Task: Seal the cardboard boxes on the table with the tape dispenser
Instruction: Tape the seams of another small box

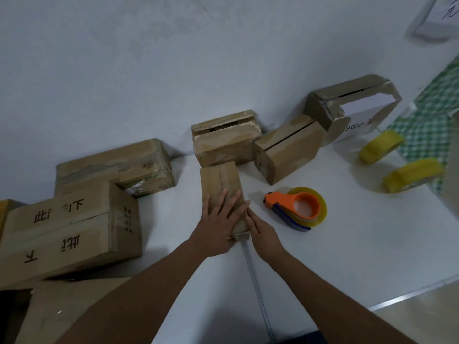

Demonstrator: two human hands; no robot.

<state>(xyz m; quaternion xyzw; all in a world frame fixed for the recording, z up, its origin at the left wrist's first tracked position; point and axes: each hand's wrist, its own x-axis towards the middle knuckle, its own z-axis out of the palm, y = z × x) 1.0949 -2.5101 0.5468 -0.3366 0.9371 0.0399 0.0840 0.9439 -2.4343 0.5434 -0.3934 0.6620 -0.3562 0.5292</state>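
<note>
A small cardboard box (221,184) lies on the white table (347,239), near its middle, with a strip of tape running along the closed top seam. The left hand (219,225) rests flat on the near half of the box, fingers straight and spread, pressing the top down without curling round anything. The right hand (260,230) lies just beside it at the box's near right corner, fingers extended and touching the edge there, also gripping nothing. Just right of the box, apart from both hands, the orange tape dispenser (296,207) sits on the table with a roll of clear tape loaded. Behind the small box, against the wall, stand three more cardboard boxes: an open-flapped box (224,141), an unsealed box (288,151) showing a slit, and a larger open box (352,108) farther right. To the left lie a taped box (116,167) and a printed box (67,229). Two yellow tape rolls (382,146) rest near the right edge beside a green checked cloth (427,130).
</note>
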